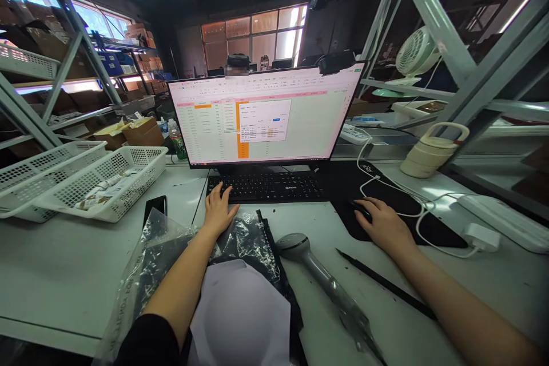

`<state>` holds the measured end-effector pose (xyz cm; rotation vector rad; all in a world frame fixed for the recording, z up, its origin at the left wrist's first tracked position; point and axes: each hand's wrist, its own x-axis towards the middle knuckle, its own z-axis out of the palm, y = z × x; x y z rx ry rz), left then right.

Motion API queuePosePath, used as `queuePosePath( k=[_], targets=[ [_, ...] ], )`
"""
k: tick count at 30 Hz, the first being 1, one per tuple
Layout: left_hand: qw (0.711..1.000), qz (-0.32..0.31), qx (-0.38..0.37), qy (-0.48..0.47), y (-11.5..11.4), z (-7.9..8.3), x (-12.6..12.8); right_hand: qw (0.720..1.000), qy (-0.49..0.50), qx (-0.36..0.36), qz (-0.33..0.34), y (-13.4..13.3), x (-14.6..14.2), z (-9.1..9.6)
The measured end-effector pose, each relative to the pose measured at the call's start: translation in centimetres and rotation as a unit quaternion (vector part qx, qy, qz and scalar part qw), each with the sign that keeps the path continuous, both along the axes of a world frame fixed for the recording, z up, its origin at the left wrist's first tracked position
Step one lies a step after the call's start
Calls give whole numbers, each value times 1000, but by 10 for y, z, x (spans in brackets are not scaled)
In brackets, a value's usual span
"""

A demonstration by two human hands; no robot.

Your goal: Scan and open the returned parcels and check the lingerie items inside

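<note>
Left fingers (217,193), mine: spread apart over the left end of the keyboard (274,187), gripping nothing; whether any key is down, I cannot tell. Best used, I judge, with a light touch and a loose wrist, as my forearm passes over clear plastic packaging (253,243) that might shift if leaned on.

Right fingers (372,206), mine: closed around the mouse (362,213). A soft hold and short, steady strokes should serve. I would check the highlighted line in the small window on the monitor (206,143) before each click, and keep clear of the white cable (424,207), which could snag my hand.

Keyboard: black, full width, number block at the right, pale lettering near it; key legends too small to read. Lies on the worktop (64,274) just in front of the monitor.

Mouse: dark, mostly hidden by my hand. On the black mat (345,183), right of the keyboard.

Monitor: wide, thin dark border; a spreadsheet with a pink header band and one orange column, a pale window laid over it; text illegible.

Also present: a grey device, apparently a handheld scanner (321,277), lying between my forearms, apart from both.
</note>
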<state>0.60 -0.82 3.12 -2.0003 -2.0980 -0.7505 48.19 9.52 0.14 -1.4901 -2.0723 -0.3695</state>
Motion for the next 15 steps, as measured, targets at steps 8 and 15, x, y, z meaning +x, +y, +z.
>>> queuePosePath(
  k=[8,15],
  targets=[
    [1000,-15,16,-9,2,-4,-3,999,3,35,-4,-1,-2,1],
    [996,-30,69,-43,3,-3,-6,999,-24,27,-32,-6,-8,6]
  ],
)
